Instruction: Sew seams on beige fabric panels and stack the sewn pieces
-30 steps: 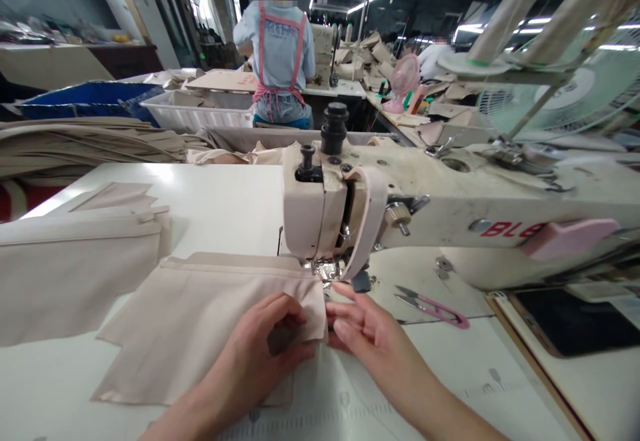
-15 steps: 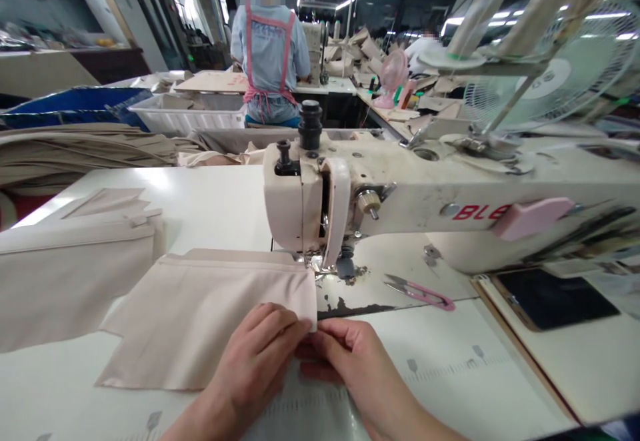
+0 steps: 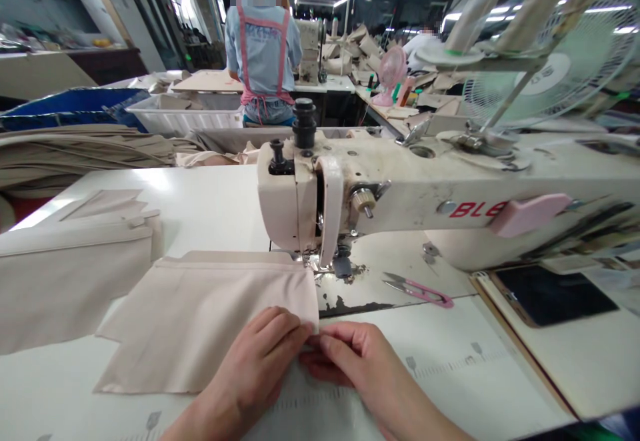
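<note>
A beige fabric piece [image 3: 200,321] lies flat on the white sewing table, its top right corner under the presser foot of the sewing machine [image 3: 305,194]. My left hand [image 3: 265,354] is closed on the right edge of the fabric, with the fingers over it and the thumb mostly hidden. Close beside it, my right hand [image 3: 345,357] pinches at the same edge, just below the needle area; its fingertips almost touch those of the left. Pink-handled thread snips [image 3: 420,289] rest on the machine bed to the right.
More beige fabric pieces [image 3: 75,267] lie at the left. A phone [image 3: 557,294] rests at the right. Behind the table are a stack of fabric [image 3: 85,154], a white crate [image 3: 190,114] and a co-worker [image 3: 265,54]. Thread cones [image 3: 483,7] and a large fan [image 3: 560,74] stand at the upper right.
The view has shifted slightly. Both hands stay at the fabric's right edge, having moved down a touch. The co-worker ahead has raised an arm.
</note>
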### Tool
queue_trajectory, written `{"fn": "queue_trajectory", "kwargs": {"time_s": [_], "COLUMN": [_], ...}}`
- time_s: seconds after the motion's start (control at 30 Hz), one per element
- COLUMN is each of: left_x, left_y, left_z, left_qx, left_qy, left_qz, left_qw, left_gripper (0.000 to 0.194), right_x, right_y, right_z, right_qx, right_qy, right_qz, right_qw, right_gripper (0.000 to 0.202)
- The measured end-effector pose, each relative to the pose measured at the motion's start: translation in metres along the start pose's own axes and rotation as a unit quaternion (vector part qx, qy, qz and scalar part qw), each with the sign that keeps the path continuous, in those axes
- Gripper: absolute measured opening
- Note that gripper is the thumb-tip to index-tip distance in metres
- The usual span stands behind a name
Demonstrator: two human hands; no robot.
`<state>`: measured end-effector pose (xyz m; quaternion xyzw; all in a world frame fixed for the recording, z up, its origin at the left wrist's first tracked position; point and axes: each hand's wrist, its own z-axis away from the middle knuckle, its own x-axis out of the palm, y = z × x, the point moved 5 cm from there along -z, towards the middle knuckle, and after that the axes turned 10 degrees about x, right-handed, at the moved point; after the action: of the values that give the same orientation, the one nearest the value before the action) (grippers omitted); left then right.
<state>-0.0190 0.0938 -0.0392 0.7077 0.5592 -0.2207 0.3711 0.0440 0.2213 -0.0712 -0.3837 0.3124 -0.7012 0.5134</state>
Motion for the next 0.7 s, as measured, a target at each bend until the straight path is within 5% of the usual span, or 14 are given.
{"fn": "queue_trajectory", "kwargs": {"time_s": [0.07,0.13,0.2,0.3,0.4,0.53,0.7], "left_x": [0.0,-0.001,-0.001,-0.001,0.0,-0.002,-0.015], "left_y": [-0.003,-0.004,-0.005,-0.006,-0.003,0.0,-0.027], "left_z": [0.004,0.007,0.007,0.006,0.005,0.003,-0.01], "left_qx": [-0.012,-0.017,-0.023,-0.022,-0.008,-0.015,-0.075], "left_qy": [0.011,0.012,0.002,0.001,0.013,0.014,-0.104], "left_qz": [0.028,0.037,0.04,0.034,0.024,0.02,-0.058], "left_qw": [0.999,0.999,0.999,0.999,1.0,1.0,0.99], "left_gripper": [0.026,0.029,0.03,0.027,0.026,0.02,0.02], "right_x": [-0.018,-0.025,-0.021,-0.01,-0.003,0.009,0.015], "right_y": [-0.005,-0.007,0.0,0.003,-0.013,-0.035,-0.035], "right_z": [0.017,0.039,0.056,0.062,0.045,0.011,-0.004], "right_qx": [-0.128,-0.277,-0.344,-0.355,-0.354,-0.454,-0.47], "right_qy": [0.083,0.148,0.122,0.077,0.116,0.093,0.023], "right_qz": [0.205,0.395,0.472,0.486,0.49,0.524,0.57], "right_qw": [0.967,0.863,0.803,0.795,0.788,0.715,0.673], "right_gripper": [0.027,0.037,0.041,0.031,0.033,0.021,0.02]}}
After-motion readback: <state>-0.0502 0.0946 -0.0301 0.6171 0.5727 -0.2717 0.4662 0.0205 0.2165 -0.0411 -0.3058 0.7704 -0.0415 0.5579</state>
